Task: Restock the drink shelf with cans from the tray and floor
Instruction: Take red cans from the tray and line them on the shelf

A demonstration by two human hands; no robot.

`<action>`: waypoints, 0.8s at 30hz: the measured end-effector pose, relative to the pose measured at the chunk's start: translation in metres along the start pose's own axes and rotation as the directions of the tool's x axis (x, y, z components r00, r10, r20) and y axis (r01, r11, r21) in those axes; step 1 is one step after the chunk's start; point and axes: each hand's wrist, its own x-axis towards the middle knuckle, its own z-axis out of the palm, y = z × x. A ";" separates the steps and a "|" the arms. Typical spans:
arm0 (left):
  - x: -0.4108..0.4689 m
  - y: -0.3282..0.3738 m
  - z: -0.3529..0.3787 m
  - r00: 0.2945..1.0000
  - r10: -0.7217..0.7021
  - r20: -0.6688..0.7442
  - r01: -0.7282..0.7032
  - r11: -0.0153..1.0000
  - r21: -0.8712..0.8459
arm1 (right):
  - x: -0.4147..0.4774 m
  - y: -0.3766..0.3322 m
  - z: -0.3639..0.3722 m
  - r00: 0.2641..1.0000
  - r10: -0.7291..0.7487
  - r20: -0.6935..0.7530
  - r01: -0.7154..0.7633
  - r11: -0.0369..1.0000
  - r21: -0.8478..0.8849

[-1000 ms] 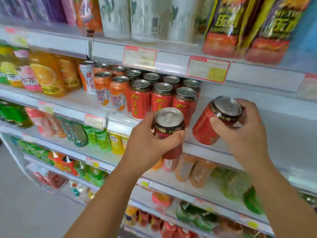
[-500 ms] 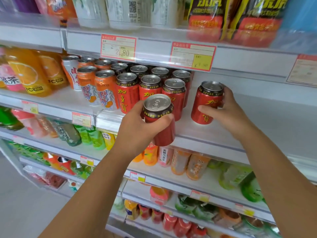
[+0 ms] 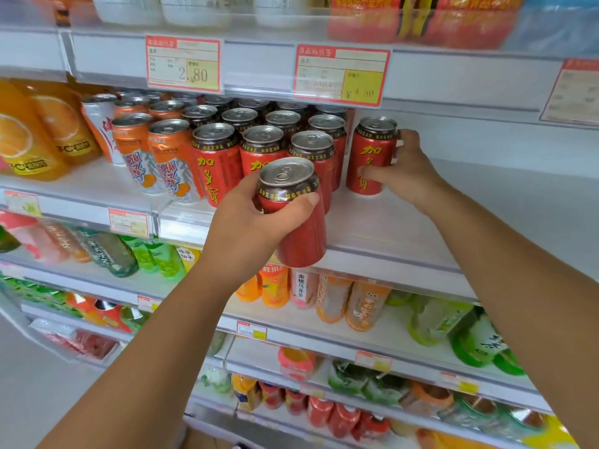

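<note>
Item: red can (image 3: 371, 155), upright on the drink shelf (image 3: 389, 228) just right of the red rows, your right hand (image 3: 410, 171) fingers wrapped around it. Second can (image 3: 296, 215) clasped in your left hand (image 3: 249, 228), off the shelf's front edge. Seat the first flush against its neighbours, label outward, before letting go.

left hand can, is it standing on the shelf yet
No, the left hand holds its red can tilted in the air in front of the shelf, its base hanging below the shelf edge.
</note>
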 end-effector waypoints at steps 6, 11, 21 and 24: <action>0.001 0.006 0.004 1.000 0.001 -0.014 -0.001 1.000 -0.011 | 0.022 0.010 0.005 0.999 -0.031 0.009 0.031 0.999 -0.009; 0.003 0.007 0.009 1.000 0.012 -0.009 -0.013 1.000 -0.020 | 0.050 0.017 0.007 1.000 -0.024 -0.012 0.023 0.999 -0.049; 0.012 0.010 0.025 0.997 0.073 -0.018 -0.074 0.996 -0.045 | 0.088 0.041 0.022 0.988 0.007 -0.156 -0.016 0.998 -0.053; 0.012 0.009 0.027 0.996 0.079 -0.031 -0.081 0.995 -0.063 | 0.096 0.045 0.027 0.988 0.010 -0.152 -0.018 0.999 -0.050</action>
